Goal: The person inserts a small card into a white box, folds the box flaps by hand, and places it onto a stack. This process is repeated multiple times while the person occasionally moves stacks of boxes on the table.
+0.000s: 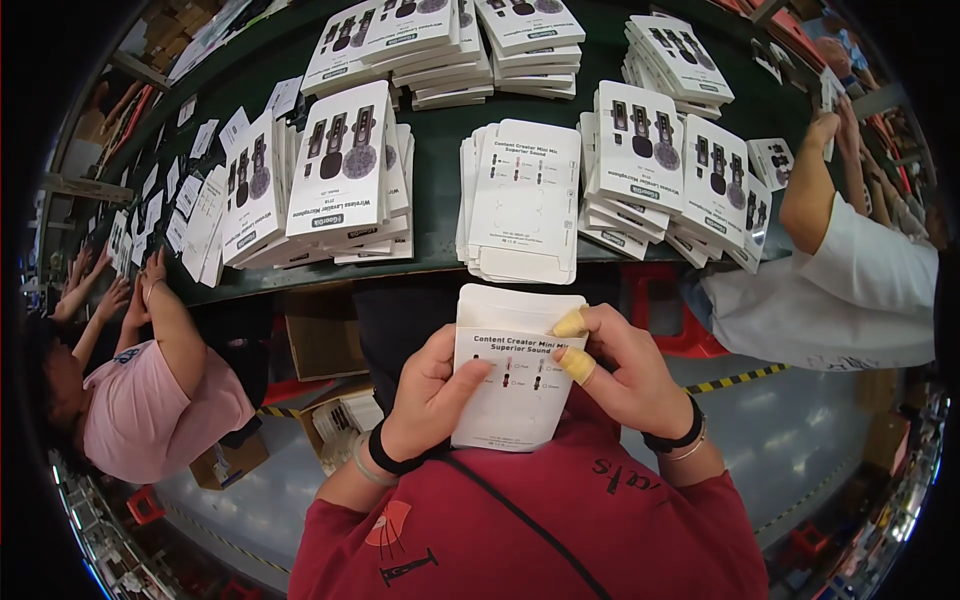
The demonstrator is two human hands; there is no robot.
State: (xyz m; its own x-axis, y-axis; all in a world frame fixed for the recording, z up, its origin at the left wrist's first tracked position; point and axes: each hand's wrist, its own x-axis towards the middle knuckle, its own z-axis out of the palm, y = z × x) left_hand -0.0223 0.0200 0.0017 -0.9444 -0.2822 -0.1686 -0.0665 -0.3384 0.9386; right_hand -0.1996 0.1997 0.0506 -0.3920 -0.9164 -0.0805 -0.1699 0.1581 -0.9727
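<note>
Stacks of flat white cartons are crowding the dark green table (440,180) across the upper half of the frame. One leaning stack (345,170) is sitting at upper centre-left with its printed front facing up, and a pile of back-side-up cartons (520,200) is lying just right of it at the centre. More stacks (665,160) are fanning out toward the upper right. Small white cards (185,195) are trailing along the table's left end.

In the lower centre, a flat white carton (515,375) is being held upright over the person's red shirt, below the table's near edge. The left hand (430,395) is gripping the carton's left edge, thumb lying across its face. The right hand (620,375) is pinching the right edge, with yellow rubber finger cots (575,345) on two fingertips. The carton looks like thin matte card, its top flap folded up.

At lower left, a person in a pink shirt (150,400) is reaching onto the table. At right, a person in white (850,280) is doing the same. A brown cardboard box (340,420) on the floor seems to be holding white items, though it is partly hidden.
</note>
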